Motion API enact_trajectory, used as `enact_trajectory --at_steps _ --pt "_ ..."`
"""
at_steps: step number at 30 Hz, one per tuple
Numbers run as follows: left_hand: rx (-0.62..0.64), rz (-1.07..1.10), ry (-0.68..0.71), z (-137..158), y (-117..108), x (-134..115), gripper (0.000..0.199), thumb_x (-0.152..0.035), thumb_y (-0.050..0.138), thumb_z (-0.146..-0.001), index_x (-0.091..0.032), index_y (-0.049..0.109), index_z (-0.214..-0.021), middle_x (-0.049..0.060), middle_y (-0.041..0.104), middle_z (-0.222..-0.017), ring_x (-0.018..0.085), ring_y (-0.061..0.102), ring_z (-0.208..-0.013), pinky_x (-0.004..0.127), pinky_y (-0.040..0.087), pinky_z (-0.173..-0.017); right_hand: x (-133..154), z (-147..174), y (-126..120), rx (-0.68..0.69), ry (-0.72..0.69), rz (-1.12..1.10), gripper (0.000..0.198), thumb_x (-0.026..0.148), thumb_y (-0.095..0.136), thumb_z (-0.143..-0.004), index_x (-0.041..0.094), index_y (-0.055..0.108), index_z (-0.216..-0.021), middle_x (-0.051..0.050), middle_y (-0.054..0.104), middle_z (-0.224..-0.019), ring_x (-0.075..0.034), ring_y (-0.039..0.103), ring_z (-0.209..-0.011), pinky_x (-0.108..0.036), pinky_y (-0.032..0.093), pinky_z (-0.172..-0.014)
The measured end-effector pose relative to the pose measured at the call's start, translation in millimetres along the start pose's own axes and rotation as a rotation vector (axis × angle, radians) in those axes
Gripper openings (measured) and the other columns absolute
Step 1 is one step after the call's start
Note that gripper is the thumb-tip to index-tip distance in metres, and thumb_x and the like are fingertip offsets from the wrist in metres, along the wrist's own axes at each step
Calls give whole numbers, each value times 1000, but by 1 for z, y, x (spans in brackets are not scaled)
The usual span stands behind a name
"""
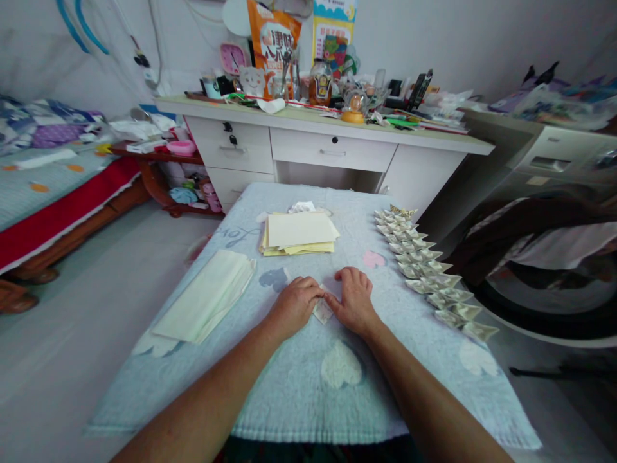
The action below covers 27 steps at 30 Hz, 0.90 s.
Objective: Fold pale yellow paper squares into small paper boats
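A small folded piece of paper point(322, 312) lies on the cloth-covered table between my hands. My left hand point(299, 301) pinches its upper left side, fingertips close to those of the other hand. From the right, my right hand point(354, 299) presses thumb and fingers around the same paper, and its exact creases are partly hidden. Beyond the hands sits a stack of cream and yellow paper sheets point(301, 230). To the left rests a pile of long pale paper point(205, 296). Rows of folded paper boats point(424, 260) stand along the right side.
The table point(284, 399) has a pale blue cloth with heart prints. Behind it is a white desk point(332, 145) crowded with jars, a pink clock point(232, 58) and an orange snack bag point(274, 48). A washing machine point(544, 167) stands right, a bed point(53, 186) left.
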<state>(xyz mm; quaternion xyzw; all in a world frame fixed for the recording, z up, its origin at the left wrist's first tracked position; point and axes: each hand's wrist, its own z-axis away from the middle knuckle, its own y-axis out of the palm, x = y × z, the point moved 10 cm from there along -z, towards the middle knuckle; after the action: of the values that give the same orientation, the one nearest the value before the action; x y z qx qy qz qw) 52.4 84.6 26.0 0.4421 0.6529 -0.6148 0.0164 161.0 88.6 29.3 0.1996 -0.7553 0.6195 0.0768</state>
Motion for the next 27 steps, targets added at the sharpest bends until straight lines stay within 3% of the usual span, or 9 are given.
enact_trajectory --at_steps 27 --pt "-16 46 19 -2 2 4 28 -12 48 -87 -20 70 -103 6 61 -93 19 55 -92 32 45 -85 9 0 6 37 -41 106 52 48 53 -83 13 47 -121 -15 51 -119 -30 42 -107 -43 28 -94"
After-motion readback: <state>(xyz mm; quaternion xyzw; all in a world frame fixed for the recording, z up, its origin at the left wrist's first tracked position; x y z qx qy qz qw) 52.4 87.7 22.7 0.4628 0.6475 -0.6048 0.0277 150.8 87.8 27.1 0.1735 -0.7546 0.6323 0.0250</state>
